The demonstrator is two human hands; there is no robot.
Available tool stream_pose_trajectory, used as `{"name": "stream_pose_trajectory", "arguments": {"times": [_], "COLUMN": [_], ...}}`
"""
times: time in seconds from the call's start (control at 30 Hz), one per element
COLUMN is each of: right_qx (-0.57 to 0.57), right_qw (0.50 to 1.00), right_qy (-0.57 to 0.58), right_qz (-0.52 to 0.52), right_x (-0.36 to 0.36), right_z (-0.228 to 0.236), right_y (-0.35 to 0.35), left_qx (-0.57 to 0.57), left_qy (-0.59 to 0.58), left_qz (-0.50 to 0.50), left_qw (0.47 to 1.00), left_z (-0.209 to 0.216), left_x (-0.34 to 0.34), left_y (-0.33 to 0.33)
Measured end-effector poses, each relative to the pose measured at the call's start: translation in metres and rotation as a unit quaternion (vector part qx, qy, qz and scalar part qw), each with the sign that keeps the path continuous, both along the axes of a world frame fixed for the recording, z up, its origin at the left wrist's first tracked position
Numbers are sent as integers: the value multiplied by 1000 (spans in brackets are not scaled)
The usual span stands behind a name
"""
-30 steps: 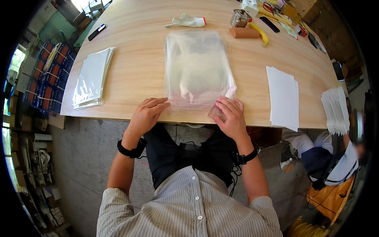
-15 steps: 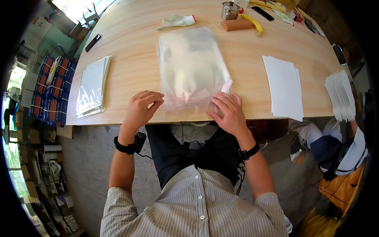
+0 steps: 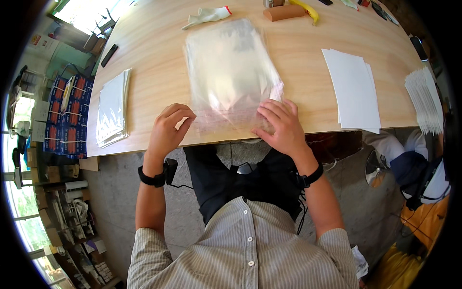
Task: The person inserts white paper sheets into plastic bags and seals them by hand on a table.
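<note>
Wooden tabletop (image 3: 303, 62): left hand (image 3: 171, 123) empty, grip parted; right hand (image 3: 283, 123) at clear plastic bags (image 3: 226, 67), grip indeterminable; white packets (image 3: 113, 108) already sleeved, white sheets (image 3: 353, 89) still loose.

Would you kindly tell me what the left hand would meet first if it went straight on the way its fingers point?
Probably the clear bags, just right of the left hand, though its height is hard to judge.
</note>
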State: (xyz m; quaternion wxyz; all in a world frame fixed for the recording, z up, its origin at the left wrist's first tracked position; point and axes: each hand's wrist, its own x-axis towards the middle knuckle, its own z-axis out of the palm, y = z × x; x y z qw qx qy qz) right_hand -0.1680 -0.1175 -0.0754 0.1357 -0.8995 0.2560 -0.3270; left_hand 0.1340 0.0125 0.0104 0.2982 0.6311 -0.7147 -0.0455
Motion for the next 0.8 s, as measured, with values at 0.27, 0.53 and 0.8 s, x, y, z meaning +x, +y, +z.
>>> {"name": "stream_pose_trajectory", "arguments": {"times": [0.27,0.53,0.8], "right_qx": [-10,-18,-17], "right_qw": [1000,1000,1000], "right_qy": [6,10,2], "right_qz": [5,-2,1], "right_x": [0,2,4], "right_z": [5,3,5], "right_y": [3,4,6], "left_qx": [83,106,86], "left_qy": [76,20,-24], "left_qz": [29,-46,-95], "left_qw": [993,993,991], "left_z": [-6,-8,-4], "left_x": [-2,3,-5], "left_y": [7,22,18]}}
